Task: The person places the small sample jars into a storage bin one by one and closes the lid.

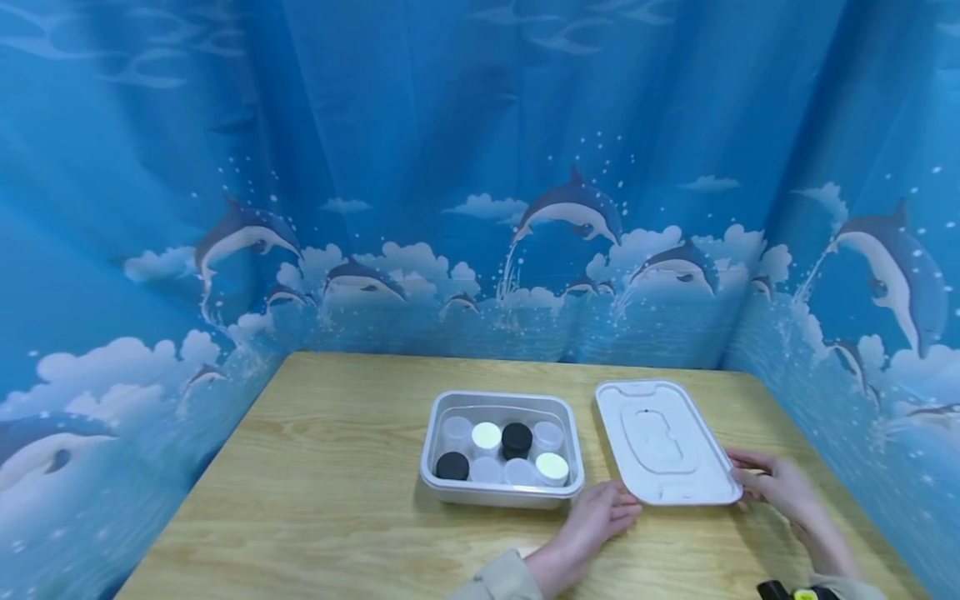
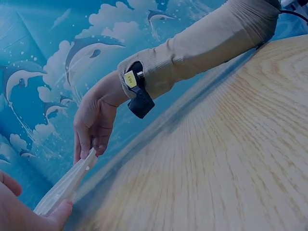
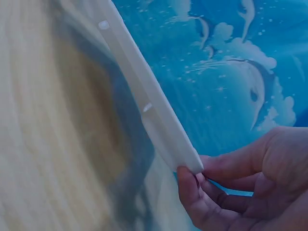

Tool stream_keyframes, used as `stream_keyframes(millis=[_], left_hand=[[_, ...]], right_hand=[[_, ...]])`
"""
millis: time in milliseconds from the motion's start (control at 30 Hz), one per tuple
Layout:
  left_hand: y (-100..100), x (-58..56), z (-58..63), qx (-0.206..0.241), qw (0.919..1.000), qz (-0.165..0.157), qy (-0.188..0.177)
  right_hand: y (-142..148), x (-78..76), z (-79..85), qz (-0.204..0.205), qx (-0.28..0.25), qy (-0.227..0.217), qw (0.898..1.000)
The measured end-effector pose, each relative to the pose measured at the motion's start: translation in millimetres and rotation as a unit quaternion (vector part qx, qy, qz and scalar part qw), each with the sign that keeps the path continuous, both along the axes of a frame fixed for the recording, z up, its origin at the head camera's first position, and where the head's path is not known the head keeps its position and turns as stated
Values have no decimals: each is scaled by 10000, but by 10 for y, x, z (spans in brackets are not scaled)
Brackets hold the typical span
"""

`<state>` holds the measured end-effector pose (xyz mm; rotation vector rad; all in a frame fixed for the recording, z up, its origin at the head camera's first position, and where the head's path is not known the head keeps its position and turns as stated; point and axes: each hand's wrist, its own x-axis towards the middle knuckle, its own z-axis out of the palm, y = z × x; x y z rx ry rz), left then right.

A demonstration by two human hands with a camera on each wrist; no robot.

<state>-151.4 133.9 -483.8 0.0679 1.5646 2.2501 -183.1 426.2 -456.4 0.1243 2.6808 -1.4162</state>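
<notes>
A white rectangular lid (image 1: 701, 446) with rounded corners and a raised panel is held between both hands. My left hand (image 1: 588, 525) grips its near left corner, with the thumb on one side and fingers on the other in the left wrist view. At the near right corner, my right hand (image 1: 780, 490) pinches the lid's rim (image 3: 159, 115) between thumb and fingers. The lid stands off the tabletop in the right wrist view. Left of it sits an uncovered white plastic box (image 1: 502, 497), holding several small round jars (image 1: 517, 437) with black, white and translucent tops.
The wooden table (image 1: 322, 467) bears the box at its middle. A blue curtain (image 1: 420, 167) printed with dolphins and clouds hangs along the table's back and sides. A black device with a yellow label (image 2: 137, 94) is strapped on the right wrist.
</notes>
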Motion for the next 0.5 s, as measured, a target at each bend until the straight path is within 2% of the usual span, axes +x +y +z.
stream_keyframes(millis=[300, 500], left_hand=[[0, 51, 229, 208, 9989, -97, 403], [-29, 48, 396, 300, 9981, -76, 526]], right_hand=[[12, 6, 208, -246, 326, -110, 9991], [-37, -33, 322, -460, 413, -97, 9980]])
